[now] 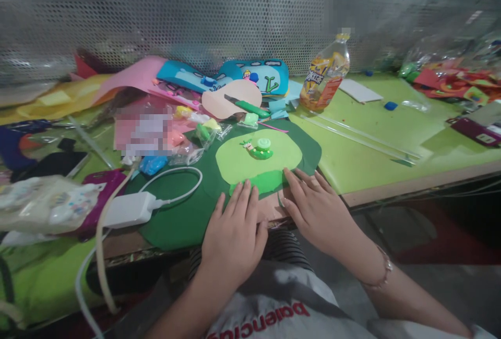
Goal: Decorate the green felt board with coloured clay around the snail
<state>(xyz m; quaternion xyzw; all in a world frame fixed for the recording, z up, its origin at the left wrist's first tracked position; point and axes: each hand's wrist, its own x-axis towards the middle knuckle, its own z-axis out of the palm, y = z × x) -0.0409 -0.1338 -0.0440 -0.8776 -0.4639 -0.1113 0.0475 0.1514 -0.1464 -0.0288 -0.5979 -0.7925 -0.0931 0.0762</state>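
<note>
My left hand [235, 224] lies palm down with fingers stretched, its fingertips touching the left part of a flat strip of bright green modelling clay [263, 181]. At the strip's right end rests my right hand [313, 206], fingers spread, index fingertip on or beside the clay. The strip runs along the near edge of a light green paper shape [230, 157], which sits on dark green paper [180, 219]. Above the strip, a small clay snail [262, 148] with a pale green spiral shell stands on the light green shape. Neither hand grips anything.
Behind the snail are a green-handled utility knife [250, 108] and bagged coloured clay [211, 128]. A plastic bottle [324, 75] stands at the back. A white charger [131, 209] with cables lies left. Clear rods [364, 138] lie right, before a perforated metal panel [235, 15].
</note>
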